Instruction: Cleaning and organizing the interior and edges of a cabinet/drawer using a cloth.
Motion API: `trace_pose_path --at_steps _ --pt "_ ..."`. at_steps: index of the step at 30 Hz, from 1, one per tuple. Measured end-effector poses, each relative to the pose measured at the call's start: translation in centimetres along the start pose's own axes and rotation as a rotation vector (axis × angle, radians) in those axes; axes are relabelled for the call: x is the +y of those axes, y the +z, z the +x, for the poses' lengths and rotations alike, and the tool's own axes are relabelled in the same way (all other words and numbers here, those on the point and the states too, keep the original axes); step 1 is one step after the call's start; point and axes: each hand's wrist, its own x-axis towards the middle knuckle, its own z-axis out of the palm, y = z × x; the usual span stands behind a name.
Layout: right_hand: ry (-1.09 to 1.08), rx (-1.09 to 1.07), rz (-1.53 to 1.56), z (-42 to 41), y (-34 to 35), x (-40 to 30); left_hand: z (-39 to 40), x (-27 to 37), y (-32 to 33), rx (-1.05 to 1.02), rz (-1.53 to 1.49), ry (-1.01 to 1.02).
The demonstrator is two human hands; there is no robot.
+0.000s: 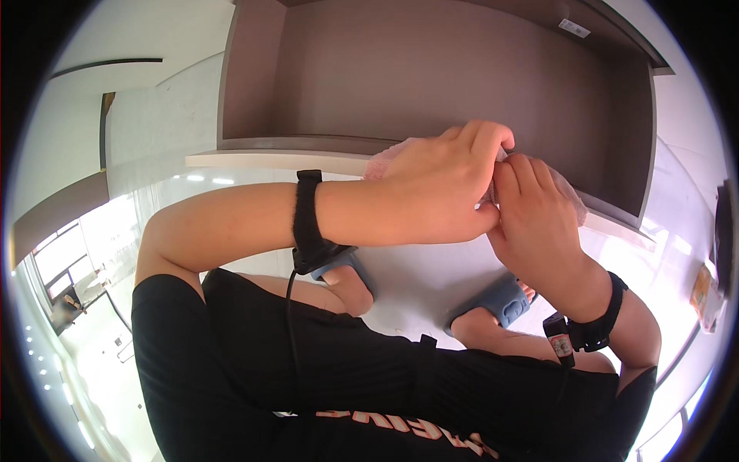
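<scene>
Both my hands grip a pink cloth over the front edge of an open brown drawer. My left hand is closed on the cloth, and part of the fabric shows behind the wrist. Close beside it, almost touching, my right hand has its fingers curled over the cloth's other part. Much of the cloth is hidden under the hands. The drawer's inside is bare, with a white label bearing print on its far right wall.
The drawer's pale front panel runs just below my hands. My feet in blue slippers stand on the light floor. A black cable hangs from my left wrist strap. Packaged items lie at the far right.
</scene>
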Motion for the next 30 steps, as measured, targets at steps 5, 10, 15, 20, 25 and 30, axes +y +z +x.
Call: trace_pose_path --at_steps 5,10,15,20,25,30 --pt "-0.01 -0.003 -0.035 0.0 0.0 0.0 0.0 -0.2 0.6 0.069 0.071 0.079" --pt "-0.002 -0.006 -0.052 -0.1 0.0 0.0 -0.1 -0.2 0.9 0.097 0.068 0.111" --pt "-0.002 -0.018 -0.039 0.0 -0.2 -0.1 -0.3 0.0 0.9 0.102 0.075 0.115" --pt "0.01 -0.047 -0.03 0.2 -0.4 0.0 -0.3 0.0 0.6 0.08 0.049 0.113" --pt "0.026 -0.1 -0.019 0.5 -0.8 0.0 -0.3 0.3 0.2 0.095 0.029 0.111" --pt "0.026 -0.118 0.035 0.8 -0.8 0.0 -0.4 0.0 -0.3 0.071 0.021 0.129"
